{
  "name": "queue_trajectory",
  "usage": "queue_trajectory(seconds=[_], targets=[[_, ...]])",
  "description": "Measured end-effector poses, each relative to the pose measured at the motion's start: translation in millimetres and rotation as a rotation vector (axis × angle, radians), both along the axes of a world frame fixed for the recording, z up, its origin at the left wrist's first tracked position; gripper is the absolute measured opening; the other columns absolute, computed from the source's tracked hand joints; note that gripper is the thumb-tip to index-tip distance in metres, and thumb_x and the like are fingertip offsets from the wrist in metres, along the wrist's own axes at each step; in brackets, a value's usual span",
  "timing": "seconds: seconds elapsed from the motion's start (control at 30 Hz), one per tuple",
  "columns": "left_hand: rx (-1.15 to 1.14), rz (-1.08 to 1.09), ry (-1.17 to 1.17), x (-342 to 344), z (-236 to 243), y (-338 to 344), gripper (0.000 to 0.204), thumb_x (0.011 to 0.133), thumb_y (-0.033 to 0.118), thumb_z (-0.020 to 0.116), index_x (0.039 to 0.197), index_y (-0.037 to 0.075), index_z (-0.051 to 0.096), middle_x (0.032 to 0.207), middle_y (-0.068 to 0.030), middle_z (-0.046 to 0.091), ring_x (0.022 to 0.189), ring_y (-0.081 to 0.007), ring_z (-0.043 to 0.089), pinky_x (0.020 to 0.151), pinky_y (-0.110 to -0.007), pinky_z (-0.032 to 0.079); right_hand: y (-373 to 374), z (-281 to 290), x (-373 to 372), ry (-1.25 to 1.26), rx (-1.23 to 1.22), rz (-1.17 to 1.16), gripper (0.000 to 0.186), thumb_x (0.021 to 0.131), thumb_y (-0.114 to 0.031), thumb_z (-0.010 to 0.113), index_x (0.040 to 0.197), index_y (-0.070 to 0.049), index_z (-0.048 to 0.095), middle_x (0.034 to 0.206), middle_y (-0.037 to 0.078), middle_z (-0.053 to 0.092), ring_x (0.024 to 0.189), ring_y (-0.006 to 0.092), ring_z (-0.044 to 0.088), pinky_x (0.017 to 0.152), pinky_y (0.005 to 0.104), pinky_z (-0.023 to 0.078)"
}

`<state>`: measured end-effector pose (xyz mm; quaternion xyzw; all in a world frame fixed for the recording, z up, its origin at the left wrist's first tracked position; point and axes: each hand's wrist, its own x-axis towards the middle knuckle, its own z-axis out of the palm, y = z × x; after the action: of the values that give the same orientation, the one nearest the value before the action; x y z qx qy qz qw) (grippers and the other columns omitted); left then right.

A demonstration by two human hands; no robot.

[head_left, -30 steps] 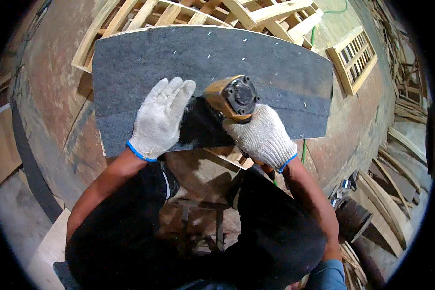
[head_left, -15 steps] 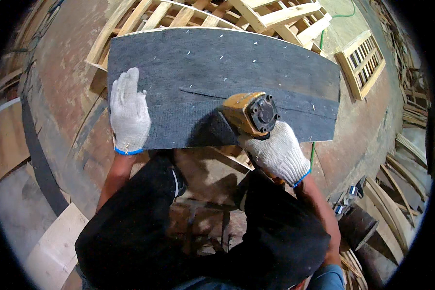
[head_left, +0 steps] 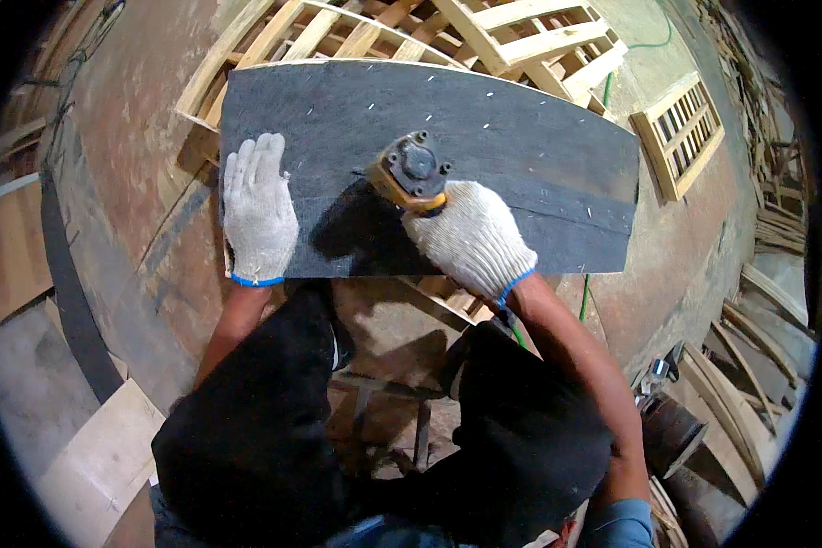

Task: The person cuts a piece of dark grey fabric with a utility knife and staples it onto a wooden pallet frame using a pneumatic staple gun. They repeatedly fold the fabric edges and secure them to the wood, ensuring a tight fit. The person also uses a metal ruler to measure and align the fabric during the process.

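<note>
"So, how many tools?"
"One: a yellow-black staple gun (head_left: 413, 172), gripped by the right hand (head_left: 470, 233) over one dark cloth (head_left: 530, 164) at twelve o'clock."
"And the left hand (head_left: 260, 210)?"
"Resting flat on the cloth, ten o'clock, fingers straight."
"Containers?"
"One dark bucket-like drum (head_left: 674, 435), four o'clock; contents unclear."

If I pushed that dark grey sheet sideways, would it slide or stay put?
The dark grey sheet probably resists sliding, since pale staple-like marks dot it. It may feel firm near its far edge, where a wooden frame shows. Loose, it might flop: it looks thin.
</note>
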<state>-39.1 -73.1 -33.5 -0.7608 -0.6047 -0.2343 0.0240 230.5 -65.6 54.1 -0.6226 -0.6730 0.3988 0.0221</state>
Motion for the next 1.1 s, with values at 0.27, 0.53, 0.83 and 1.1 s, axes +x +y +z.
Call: queue_trajectory(seconds=[0.27, 0.53, 0.83, 1.1], targets=[[0.039, -0.006, 0.069, 2.0, -6.7, 4.2, 0.048, 0.095, 0.009, 0.061, 0.142, 0.008, 0.056, 0.144, -0.0171, 0.058, 0.136, -0.0394, 0.051, 0.119, -0.052, 0.033, 15.4, 5.2, 11.1, 0.163, -0.071, -0.127, 0.033, 0.084, -0.034, 0.062, 0.09, -0.004, 0.076, 0.082, 0.027, 0.071, 0.081, 0.0457, 0.07, 0.077, 0.0486, 0.057], [-0.086, -0.076, 0.097, 4.4, 13.6, 0.7, 0.046, 0.096, 0.015, 0.061, 0.142, 0.009, 0.057, 0.147, -0.017, 0.056, 0.139, -0.0362, 0.049, 0.121, -0.048, 0.031, -106.7, 20.3, 159.5, 0.104, -0.059, -0.54, 0.043, 0.085, -0.04, 0.073, 0.091, 0.003, 0.072, 0.07, 0.01, 0.068, 0.064, 0.0144, 0.063, 0.061, 0.0348, 0.05], [-0.079, -0.101, 0.2, 31.2, 33.2, -18.8, 0.048, 0.092, 0.014, 0.066, 0.139, 0.01, 0.06, 0.142, -0.0197, 0.057, 0.134, -0.0389, 0.051, 0.116, -0.049, 0.036, -371.1, -109.6, 307.1, -0.018, -0.205, -1.112, 0.035, 0.08, -0.03, 0.074, 0.092, 0.003, 0.072, 0.066, 0.007, 0.067, 0.061, 0.0136, 0.06, 0.061, 0.0355, 0.049], [-0.113, -0.232, 0.206, 70.9, 25.4, 6.3, 0.039, 0.086, 0.014, 0.072, 0.125, 0.008, 0.068, 0.14, -0.022, 0.059, 0.129, -0.042, 0.054, 0.113, -0.05, 0.039, -378.1, -119.9, 275.4, 0.282, -0.358, -1.149, 0.026, 0.085, -0.016, 0.076, 0.104, 0.001, 0.073, 0.088, 0.004, 0.073, 0.071, 0.013, 0.064, 0.067, 0.0325, 0.052]])
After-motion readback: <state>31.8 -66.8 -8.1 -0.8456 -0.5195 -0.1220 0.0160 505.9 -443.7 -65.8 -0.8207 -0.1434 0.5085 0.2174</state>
